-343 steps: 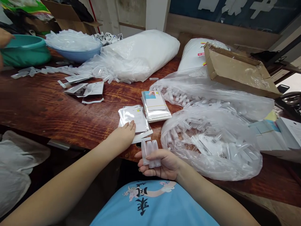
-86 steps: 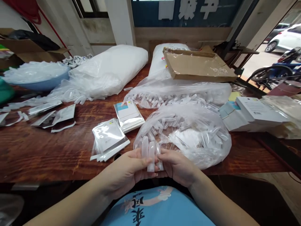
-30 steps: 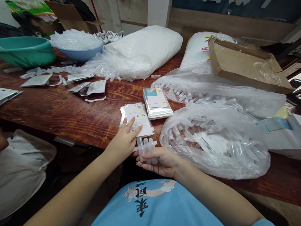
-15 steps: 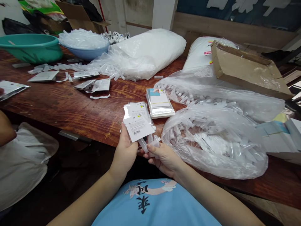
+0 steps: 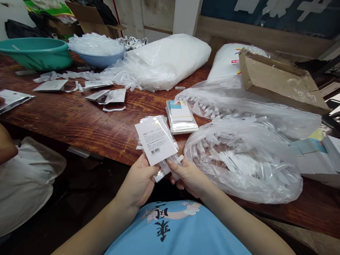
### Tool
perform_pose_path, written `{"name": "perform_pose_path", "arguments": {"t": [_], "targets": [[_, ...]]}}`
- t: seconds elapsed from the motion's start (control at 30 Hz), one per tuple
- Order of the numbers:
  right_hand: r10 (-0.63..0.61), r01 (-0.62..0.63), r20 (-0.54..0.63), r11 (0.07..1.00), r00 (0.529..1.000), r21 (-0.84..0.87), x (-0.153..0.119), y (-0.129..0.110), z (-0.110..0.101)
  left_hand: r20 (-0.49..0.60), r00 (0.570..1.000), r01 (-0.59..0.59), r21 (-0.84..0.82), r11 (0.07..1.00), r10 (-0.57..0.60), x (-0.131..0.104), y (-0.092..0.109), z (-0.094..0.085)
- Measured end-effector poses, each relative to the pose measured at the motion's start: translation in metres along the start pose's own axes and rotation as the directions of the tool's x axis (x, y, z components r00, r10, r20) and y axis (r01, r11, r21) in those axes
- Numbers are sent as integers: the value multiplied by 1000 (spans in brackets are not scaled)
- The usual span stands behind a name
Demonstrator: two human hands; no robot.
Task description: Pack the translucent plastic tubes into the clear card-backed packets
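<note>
My left hand [image 5: 139, 177] pinches the lower edge of a white printed card [image 5: 156, 140] with a barcode, its text facing up. Translucent plastic pieces [image 5: 164, 167] poke out from under the card's lower right side. My right hand [image 5: 190, 177] has its thumb pressed on these pieces, fingers curled beneath; their exact kind is unclear. Behind the card, partly covered by it, lies a pile of clear-wrapped cards [image 5: 172, 136] at the table edge. Just beyond to the right sits a neat stack of wrapped blue-and-white cards [image 5: 182, 117].
An open clear bag [image 5: 239, 191] of plastic pieces lies at right, a cardboard tray [image 5: 278, 78] behind it. A big white sack [image 5: 172, 56], a blue basin [image 5: 98, 60] and a green basin [image 5: 34, 53] stand at the back. Another person's arm [image 5: 6, 143] is at left.
The printed card has come nearer and lies lower over the plastic pieces, now covering more of the pile. Both hands have shifted slightly downward and closer together.
</note>
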State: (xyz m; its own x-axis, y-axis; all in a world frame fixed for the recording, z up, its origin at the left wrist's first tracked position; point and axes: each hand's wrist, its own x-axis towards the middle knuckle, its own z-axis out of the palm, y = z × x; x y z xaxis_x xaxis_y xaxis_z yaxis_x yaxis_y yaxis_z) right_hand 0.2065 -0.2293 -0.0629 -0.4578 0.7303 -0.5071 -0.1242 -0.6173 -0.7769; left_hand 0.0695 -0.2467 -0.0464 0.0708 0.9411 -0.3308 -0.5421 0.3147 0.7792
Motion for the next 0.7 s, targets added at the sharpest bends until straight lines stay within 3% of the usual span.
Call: {"name": "perform_pose_path", "arguments": {"t": [0.1, 0.2, 0.37, 0.47, 0.53, 0.6, 0.67, 0.7], "targets": [[-155, 106, -175, 959, 972, -261, -3, 4, -4, 78, 990, 125, -65, 990, -120, -1, -3, 1], [-352, 182, -282, 854, 893, -487, -6, 8, -9, 111, 977, 191, -81, 978, -182, -2, -6, 2], [-481, 234, -333, 788, 811, -569, -2, 12, -9, 88, 969, 237, -69, 969, -231, -3, -11, 8], [-620, 356, -402, 749, 673, -559, 3, 14, -6, 149, 939, 327, -113, 938, -309, -2, -14, 11], [-764, 475, -368, 627, 531, -617, 4, 14, -4, 183, 915, 386, -130, 913, -361, -2, -16, 13], [-886, 558, -255, 445, 387, -700, 0, 13, -6, 184, 900, 421, -134, 897, -394, -1, -18, 15], [-940, 577, -107, 286, 324, -765, -7, 12, -11, 186, 881, 461, -136, 877, -434, -2, -18, 17], [-942, 578, -46, 241, 332, -780, -11, 11, -15, 192, 867, 488, -135, 862, -461, -3, -17, 17]]}}
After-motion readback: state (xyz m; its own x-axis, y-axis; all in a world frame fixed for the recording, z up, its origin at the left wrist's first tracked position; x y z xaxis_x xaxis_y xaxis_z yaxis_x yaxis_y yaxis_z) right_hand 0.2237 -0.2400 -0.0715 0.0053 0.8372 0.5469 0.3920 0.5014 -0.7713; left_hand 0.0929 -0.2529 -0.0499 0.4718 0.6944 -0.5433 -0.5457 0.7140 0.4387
